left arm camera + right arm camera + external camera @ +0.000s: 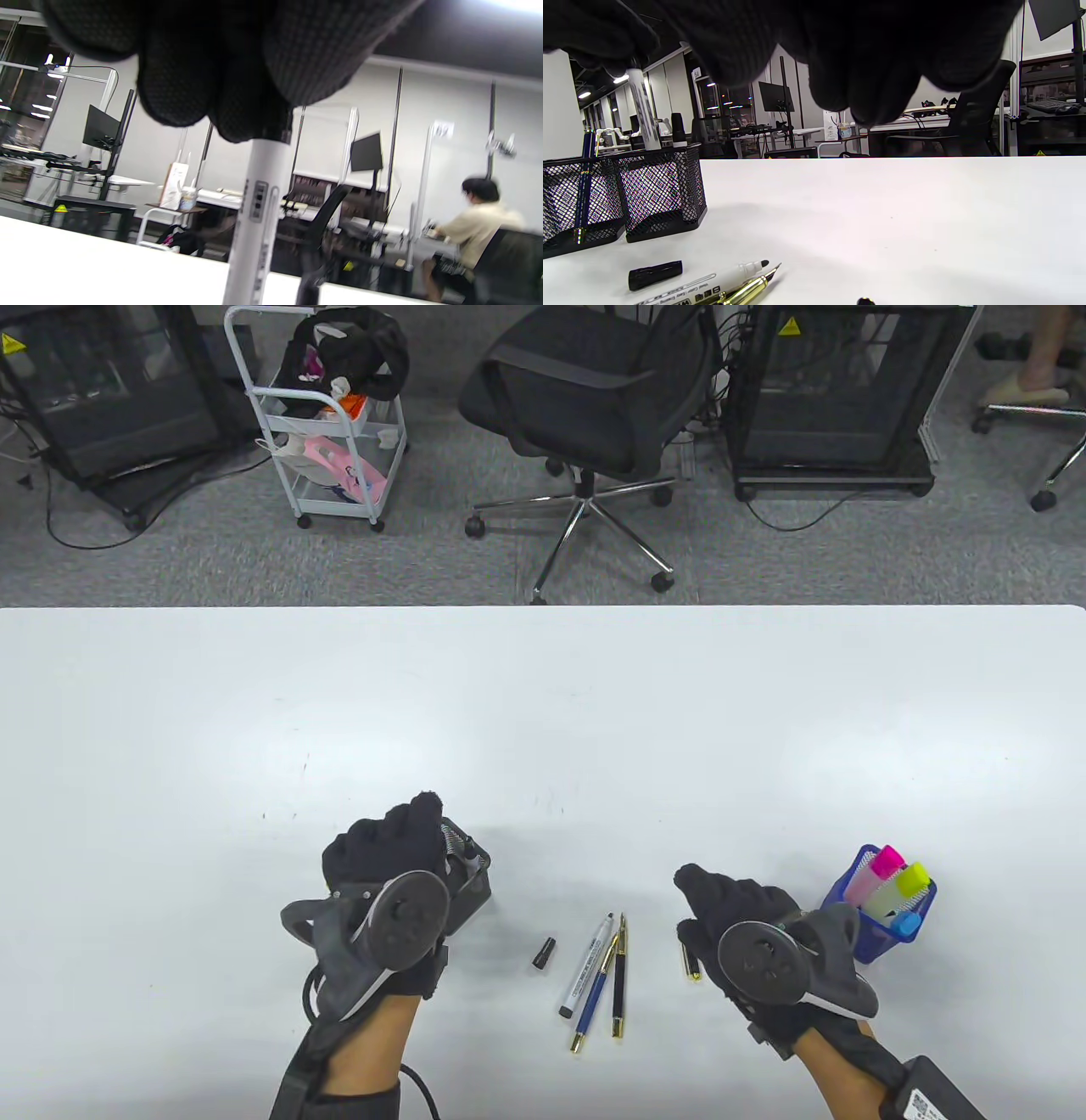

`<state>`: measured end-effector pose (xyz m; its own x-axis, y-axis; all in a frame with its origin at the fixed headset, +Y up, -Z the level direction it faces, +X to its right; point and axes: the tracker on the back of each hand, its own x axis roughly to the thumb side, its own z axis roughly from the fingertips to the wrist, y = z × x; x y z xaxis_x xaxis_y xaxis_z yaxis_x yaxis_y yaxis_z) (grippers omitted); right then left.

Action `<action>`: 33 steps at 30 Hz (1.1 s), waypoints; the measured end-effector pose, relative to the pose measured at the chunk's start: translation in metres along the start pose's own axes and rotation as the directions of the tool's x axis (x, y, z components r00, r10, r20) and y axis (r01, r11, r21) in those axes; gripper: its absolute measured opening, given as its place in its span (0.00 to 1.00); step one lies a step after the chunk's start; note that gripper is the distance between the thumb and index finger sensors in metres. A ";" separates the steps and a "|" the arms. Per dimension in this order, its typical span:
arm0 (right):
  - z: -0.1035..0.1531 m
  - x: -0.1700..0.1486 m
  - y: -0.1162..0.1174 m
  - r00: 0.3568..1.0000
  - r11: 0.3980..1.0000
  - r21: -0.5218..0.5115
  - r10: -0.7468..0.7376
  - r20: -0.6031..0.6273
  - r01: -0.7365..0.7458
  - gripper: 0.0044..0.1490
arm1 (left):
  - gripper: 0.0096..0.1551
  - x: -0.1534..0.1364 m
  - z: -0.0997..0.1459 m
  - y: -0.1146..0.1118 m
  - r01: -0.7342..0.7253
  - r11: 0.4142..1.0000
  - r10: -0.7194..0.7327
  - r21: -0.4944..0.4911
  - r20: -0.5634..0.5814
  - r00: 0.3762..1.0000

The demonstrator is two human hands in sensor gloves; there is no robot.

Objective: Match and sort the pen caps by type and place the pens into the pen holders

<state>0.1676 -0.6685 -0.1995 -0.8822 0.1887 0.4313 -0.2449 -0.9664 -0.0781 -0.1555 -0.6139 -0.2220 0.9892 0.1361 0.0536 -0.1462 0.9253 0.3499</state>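
Black wire-mesh holder [661,192] (metal, apparently), smooth matt white table [543,712].

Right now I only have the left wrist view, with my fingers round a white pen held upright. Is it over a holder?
Observer: Yes. The left hand holds the white pen at the black mesh holder, and its lower end drops behind the rim.
Operator: What lies on the table?
Observer: An uncapped white marker, a blue pen and a black pen lie side by side between the hands.
Operator: Any loose caps?
Observer: A black cap lies just left of the marker.
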 end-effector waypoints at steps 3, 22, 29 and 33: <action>0.001 -0.001 0.000 1.000 1.000 0.011 -0.009 -0.002 0.009 0.39 | 0.22 0.008 -0.004 -0.018 0.094 0.992 -0.094 -0.079 -0.003 0.996; 0.000 -0.008 -0.002 0.999 1.000 0.011 -0.019 -0.044 0.019 0.38 | 0.36 0.040 0.008 -0.026 0.100 0.990 -0.107 -0.104 -0.057 0.993; 0.000 -0.011 -0.002 0.998 1.000 0.023 -0.014 -0.069 0.015 0.39 | 0.31 0.105 0.027 -0.054 0.005 0.949 0.038 -0.315 0.130 0.991; 0.000 -0.012 -0.002 0.997 0.999 0.035 -0.014 -0.080 0.017 0.39 | 0.29 0.130 0.043 -0.094 0.211 0.890 -0.123 -0.405 0.231 0.965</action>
<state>0.1791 -0.6688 -0.2041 -0.9081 0.2159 0.3588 -0.2459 -0.9685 -0.0395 -0.0131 -0.6988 -0.2078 0.9722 -0.0645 0.2250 0.0789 0.9953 -0.0557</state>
